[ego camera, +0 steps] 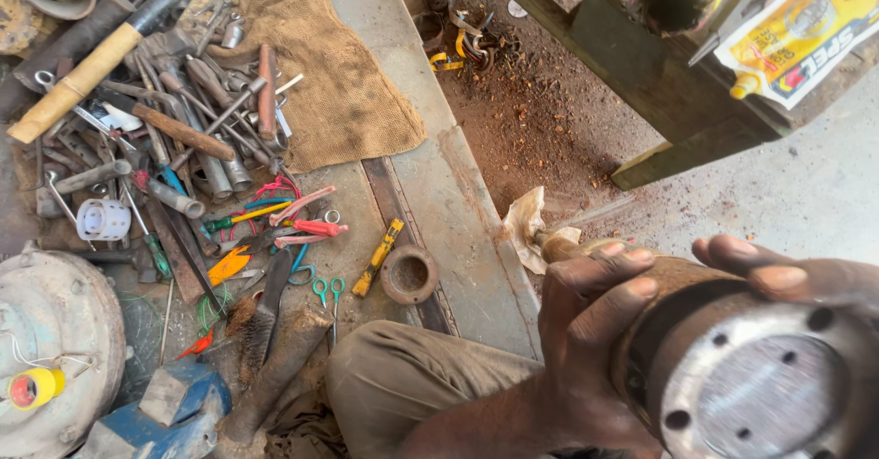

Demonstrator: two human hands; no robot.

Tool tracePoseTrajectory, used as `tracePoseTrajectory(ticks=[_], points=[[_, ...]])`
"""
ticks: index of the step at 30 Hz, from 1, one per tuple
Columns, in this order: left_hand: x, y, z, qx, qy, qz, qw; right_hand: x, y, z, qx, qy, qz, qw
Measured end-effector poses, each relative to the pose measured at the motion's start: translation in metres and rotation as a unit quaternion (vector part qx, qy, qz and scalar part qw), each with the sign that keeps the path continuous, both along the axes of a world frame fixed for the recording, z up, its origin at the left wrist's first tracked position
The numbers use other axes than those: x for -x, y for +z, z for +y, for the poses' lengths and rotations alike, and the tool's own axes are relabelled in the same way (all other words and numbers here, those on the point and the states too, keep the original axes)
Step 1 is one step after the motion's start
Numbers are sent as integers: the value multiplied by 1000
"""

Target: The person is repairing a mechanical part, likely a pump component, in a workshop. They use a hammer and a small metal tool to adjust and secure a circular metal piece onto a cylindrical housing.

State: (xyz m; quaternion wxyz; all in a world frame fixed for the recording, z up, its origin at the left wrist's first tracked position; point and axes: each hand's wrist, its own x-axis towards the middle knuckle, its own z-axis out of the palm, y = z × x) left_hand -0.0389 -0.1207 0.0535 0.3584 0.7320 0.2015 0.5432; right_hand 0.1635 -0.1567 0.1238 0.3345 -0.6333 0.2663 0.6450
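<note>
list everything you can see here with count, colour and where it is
axle shaft: one, rusty brown with a grey holed flange, lower right, held in both hands
rag: one, pale, at the shaft's far end
metal ring: one, rusty, on the floor at centre
burlap sack: one, tan, upper centre
hand tools: many, mostly rusty grey, upper left pile
small scissors: one, green handles, lower centre
wooden bench: one, dark green, upper right
left hand: one, gripping the shaft
right hand: one, fingers over the shaft
</note>
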Motion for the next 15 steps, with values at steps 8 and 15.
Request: tracePoseTrajectory(ticks=[8, 15], points=[[3, 6, -9, 41, -10, 12, 999, 20, -1, -6, -145, 105, -288, 941], [2, 7, -6, 22, -3, 10, 1000, -9, -58, -59, -513, 180, -331, 771]])
